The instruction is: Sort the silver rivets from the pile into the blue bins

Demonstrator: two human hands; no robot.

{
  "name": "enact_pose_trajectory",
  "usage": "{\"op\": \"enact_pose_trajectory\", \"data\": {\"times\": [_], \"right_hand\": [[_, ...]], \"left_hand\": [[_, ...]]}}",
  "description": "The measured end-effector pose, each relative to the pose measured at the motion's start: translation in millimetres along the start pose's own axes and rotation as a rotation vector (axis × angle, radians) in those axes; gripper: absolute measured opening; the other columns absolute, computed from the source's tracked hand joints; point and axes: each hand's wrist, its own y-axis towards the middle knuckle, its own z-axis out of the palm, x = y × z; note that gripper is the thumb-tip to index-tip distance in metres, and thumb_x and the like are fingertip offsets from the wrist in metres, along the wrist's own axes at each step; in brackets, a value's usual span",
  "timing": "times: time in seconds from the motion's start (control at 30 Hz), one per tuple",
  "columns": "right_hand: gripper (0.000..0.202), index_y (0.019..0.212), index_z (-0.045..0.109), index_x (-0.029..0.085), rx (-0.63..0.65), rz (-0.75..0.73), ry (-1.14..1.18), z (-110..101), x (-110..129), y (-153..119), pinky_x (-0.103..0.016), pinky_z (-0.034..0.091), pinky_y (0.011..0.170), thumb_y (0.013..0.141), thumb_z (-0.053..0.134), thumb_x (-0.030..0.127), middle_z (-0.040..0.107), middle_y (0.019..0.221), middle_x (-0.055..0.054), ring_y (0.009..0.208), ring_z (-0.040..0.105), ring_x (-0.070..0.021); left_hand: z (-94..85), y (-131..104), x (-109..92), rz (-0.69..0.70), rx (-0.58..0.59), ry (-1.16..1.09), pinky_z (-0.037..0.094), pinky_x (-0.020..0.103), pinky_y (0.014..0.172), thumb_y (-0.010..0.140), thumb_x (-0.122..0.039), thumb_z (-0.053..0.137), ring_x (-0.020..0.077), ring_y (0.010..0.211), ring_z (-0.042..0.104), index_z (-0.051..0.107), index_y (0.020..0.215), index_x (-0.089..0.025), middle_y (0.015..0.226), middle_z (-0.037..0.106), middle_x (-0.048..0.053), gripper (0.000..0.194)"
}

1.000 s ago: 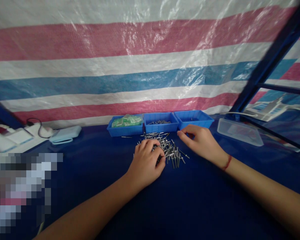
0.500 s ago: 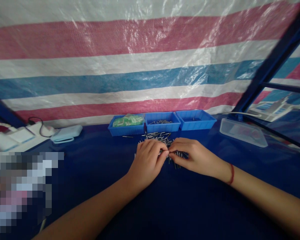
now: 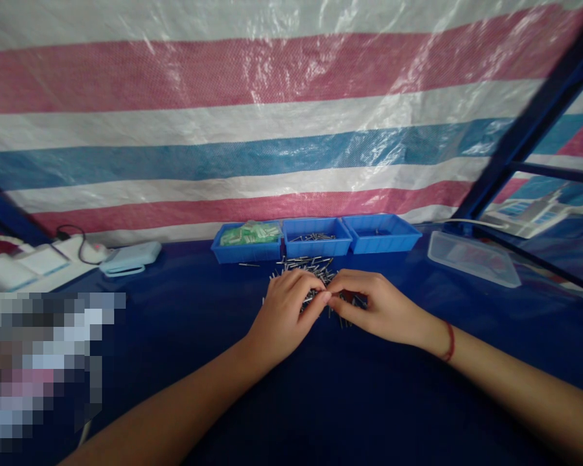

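Observation:
A pile of thin metal pins (image 3: pixel 315 264), perhaps rivets or screws, lies on the blue table (image 3: pixel 291 395). Over its left part rests my left hand (image 3: pixel 291 307), thumb and fingertips pinched together. My right hand (image 3: pixel 369 301) comes in from the other side, also in a pinch, and its fingertips meet those of the left. Whatever the two pinches hold is too small and covered to make out. Behind the pile stand a blue bin with green-and-white plastic packets (image 3: pixel 250 233), a middle blue bin (image 3: pixel 318 247) with some pins, and a right blue bin (image 3: pixel 386 243) with very few.
A clear plastic lid (image 3: pixel 473 257) lies at the right. On the left are a light blue case (image 3: pixel 130 257) and a white power strip (image 3: pixel 43 265) with plugs. A single pin (image 3: pixel 249 264) lies apart. A striped sheet (image 3: pixel 272 155) hangs behind; blue frame bars (image 3: pixel 529 116) flank the table.
Both hands stay pinched together over the pile with barely any movement. The view has shifted very slightly.

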Motion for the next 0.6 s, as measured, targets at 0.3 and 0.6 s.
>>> {"op": "enact_pose_trajectory", "data": {"times": [0.3, 0.6], "right_hand": [[0.011, 0.082, 0.064, 0.018, 0.029, 0.021, -0.001, 2.7, -3.1, 0.0, -0.025, 0.042, 0.062, 0.084, 0.052, 0.018, 0.061, 0.075, -0.002, 0.067, 0.056, -0.0120], [0.011, 0.084, 0.065, 0.018, -0.012, 0.038, -0.020, 1.3, -3.3, 1.1, -0.027, 0.045, 0.065, 0.083, 0.054, 0.019, 0.064, 0.079, -0.003, 0.071, 0.058, -0.0135]], "left_hand": [[0.6, 0.2, 1.5, 0.001, -0.017, -0.019, 0.038, 0.032, 0.079, 0.090, -0.020, 0.050, 0.0161, 0.088, 0.055, 0.054, 0.088, -0.019, 0.089, 0.059, 0.001, 0.004], [-0.4, 0.1, 0.2, -0.006, -0.020, -0.028, 0.040, 0.034, 0.081, 0.090, -0.020, 0.049, 0.0173, 0.090, 0.055, 0.054, 0.089, -0.020, 0.092, 0.060, 0.002, 0.005]]}}
